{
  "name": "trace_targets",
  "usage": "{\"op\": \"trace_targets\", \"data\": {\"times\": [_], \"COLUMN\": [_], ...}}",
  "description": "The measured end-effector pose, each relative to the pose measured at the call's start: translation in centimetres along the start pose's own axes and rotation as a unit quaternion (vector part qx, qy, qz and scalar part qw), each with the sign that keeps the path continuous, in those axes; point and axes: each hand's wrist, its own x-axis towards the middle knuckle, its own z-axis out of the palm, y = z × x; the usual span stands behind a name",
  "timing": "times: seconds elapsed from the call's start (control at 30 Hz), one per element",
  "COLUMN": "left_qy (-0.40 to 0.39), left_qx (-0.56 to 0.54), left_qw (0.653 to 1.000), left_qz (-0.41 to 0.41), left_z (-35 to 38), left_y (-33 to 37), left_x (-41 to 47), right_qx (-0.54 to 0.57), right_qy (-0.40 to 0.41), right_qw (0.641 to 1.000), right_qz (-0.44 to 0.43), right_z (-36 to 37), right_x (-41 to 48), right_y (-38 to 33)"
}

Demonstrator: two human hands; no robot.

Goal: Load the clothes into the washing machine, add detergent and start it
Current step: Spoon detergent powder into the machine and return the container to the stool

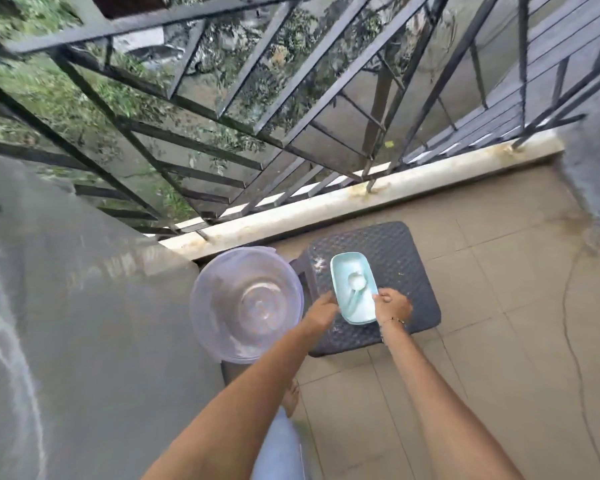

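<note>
Pale blue rectangular plastic tub (pixel 340 268) atop dark woven plastic stool (pixel 399 258), left hand (pixel 321 309) gripping one long rim, right hand (pixel 392 306), fingers curled, pinching the other.

the left hand (pixel 321 308) hides its fingertips against the pale blue container (pixel 347 271), and the right hand (pixel 392 306) is too small to show its hold on the rim. both forearms run off the bottom edge. the clear basin (pixel 246 303) overlaps the left edge of the desk (pixel 395 251). the grey surface (pixel 84 323) at left is smeared beyond telling.
</note>
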Motion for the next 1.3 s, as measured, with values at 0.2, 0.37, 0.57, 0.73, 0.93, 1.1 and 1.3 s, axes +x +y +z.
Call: {"op": "trace_targets", "data": {"times": [0.2, 0.37, 0.57, 0.73, 0.93, 1.1, 1.3], "left_qy": [-0.012, -0.005, 0.001, 0.034, 0.131, 0.199, 0.248], "left_qx": [0.038, 0.063, 0.101, 0.055, -0.051, -0.061, -0.077], "left_qw": [0.999, 0.998, 0.994, 0.998, 0.986, 0.958, 0.917], "left_qz": [-0.004, -0.017, -0.034, -0.014, 0.087, 0.198, 0.303], "left_z": [-0.4, -1.1, -3.2, -4.9, -8.4, -15.0, -25.5], "left_y": [-0.9, -1.8, -5.4, -6.5, -2.3, 0.4, -0.3], "left_x": [1.4, 2.0, 2.1, -0.9, -8.1, -16.1, -26.5], "right_qx": [-0.019, -0.037, -0.037, -0.022, 0.01, 0.047, 0.102], "right_qy": [-0.016, -0.01, 0.003, 0.021, -0.015, -0.075, -0.164], "right_qw": [1.0, 0.999, 0.999, 0.999, 0.973, 0.93, 0.878], "right_qz": [0.013, 0.011, 0.003, -0.044, -0.232, -0.358, -0.437], "right_z": [0.9, 1.4, 1.3, -0.1, 0.8, 3.6, 9.2], "right_x": [1.3, 2.1, 1.4, -1.5, -9.1, -18.1, -30.7], "right_y": [0.7, 0.8, 0.7, -1.6, -8.2, -13.9, -19.8]}}
